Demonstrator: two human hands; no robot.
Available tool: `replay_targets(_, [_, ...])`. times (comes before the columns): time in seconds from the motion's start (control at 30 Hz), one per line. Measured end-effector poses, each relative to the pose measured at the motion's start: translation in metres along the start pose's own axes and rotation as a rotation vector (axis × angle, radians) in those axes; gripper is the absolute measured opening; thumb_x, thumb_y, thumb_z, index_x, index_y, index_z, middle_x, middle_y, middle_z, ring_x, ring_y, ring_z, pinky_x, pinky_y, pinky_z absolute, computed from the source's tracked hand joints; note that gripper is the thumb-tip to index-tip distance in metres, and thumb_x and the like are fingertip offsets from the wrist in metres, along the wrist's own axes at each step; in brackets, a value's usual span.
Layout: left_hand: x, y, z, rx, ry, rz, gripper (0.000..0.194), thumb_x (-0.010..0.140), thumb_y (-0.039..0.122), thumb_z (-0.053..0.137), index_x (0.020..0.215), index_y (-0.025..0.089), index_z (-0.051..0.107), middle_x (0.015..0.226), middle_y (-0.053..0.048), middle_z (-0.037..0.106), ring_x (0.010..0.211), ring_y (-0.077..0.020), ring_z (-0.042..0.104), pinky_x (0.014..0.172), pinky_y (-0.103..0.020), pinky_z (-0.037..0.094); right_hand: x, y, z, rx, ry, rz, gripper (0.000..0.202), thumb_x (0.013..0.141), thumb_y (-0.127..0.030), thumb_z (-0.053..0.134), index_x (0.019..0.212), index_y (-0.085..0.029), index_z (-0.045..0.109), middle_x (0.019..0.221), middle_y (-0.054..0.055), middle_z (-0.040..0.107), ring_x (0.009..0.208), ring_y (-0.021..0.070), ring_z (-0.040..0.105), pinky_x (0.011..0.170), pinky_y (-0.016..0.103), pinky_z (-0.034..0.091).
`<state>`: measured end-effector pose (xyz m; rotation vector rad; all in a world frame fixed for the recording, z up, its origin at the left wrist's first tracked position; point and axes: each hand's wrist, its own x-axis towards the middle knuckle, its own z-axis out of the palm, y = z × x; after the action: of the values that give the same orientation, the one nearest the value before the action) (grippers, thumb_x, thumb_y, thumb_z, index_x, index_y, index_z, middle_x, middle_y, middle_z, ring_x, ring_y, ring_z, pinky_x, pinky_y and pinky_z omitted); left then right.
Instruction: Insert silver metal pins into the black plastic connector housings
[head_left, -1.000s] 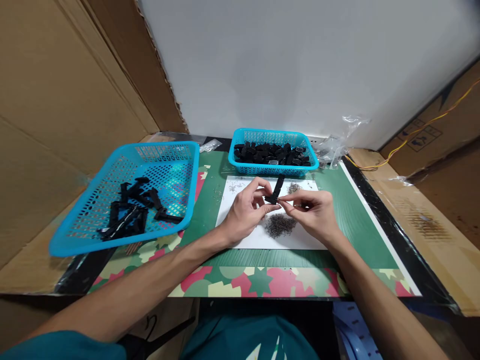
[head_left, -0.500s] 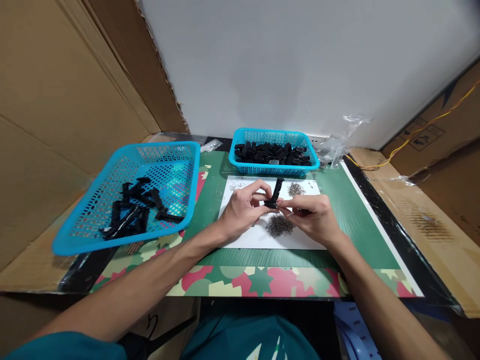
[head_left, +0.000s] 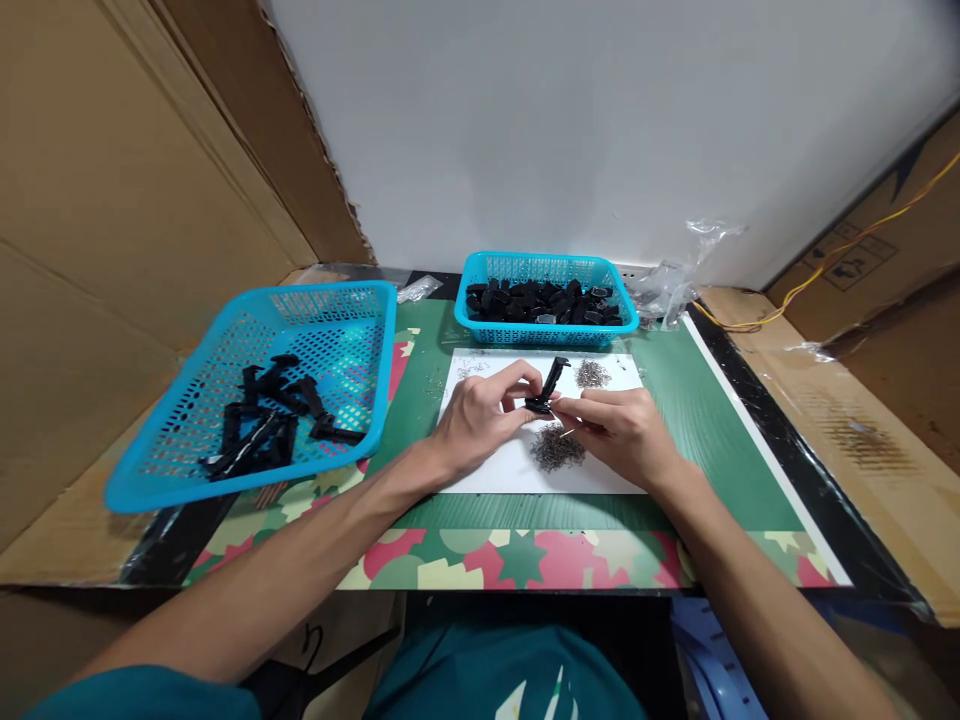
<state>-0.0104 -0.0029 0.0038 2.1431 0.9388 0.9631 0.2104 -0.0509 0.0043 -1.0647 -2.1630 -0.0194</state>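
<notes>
My left hand (head_left: 487,415) is closed around the base of a black L-shaped plastic part (head_left: 553,380), whose long arm stands up and leans right. My right hand (head_left: 619,425) meets it from the other side, thumb and fingers pinched at the part's base. A thin, light-coloured rod (head_left: 568,433) shows under the right fingers; its full shape is hidden. Just below both hands, a dark pile of small metal pieces (head_left: 557,450) lies on a white sheet (head_left: 480,480). A second, smaller pile of metal pieces (head_left: 592,374) sits behind the right hand.
At left stands a large blue basket (head_left: 375,400) with several black plastic parts (head_left: 262,420). A smaller blue basket (head_left: 547,335) full of black pieces is at the back. Clear plastic bags (head_left: 664,290) lie beside it. Cardboard (head_left: 112,200) walls the left side.
The black part's arm leans a little further right. My right fingers have shifted slightly at its base, and more of the thin rod shows below them.
</notes>
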Motion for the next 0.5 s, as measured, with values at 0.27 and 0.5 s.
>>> replay_targets(0.27, [0.0011,-0.0037,-0.0057,0.042,-0.093,0.046,0.014,0.087,0.013,0.07,0.097,0.021,0.063,0.087,0.003,0.073,0.078,-0.0133,0.071,0.066,-0.023,0.05,0.0,0.0008,-0.001,0.0,-0.005,-0.038,0.033,0.105,-0.019,0.053,0.092,-0.023,0.084,0.061,0.0,0.06,0.051,0.0106,0.043,0.052,0.026,0.029])
replay_targets(0.5, [0.0023,-0.0042,-0.0053,-0.124,-0.142,-0.036,0.02,0.088,0.025,0.076,0.098,0.021,0.059,0.088,0.002,0.07,0.071,-0.0125,0.068,0.059,-0.022,0.048,-0.0001,0.001,-0.0004,0.234,0.032,0.093,0.019,0.098,-0.018,0.062,0.096,-0.023,0.081,0.074,0.002,0.075,0.056,0.0123,0.058,0.056,0.025,0.042])
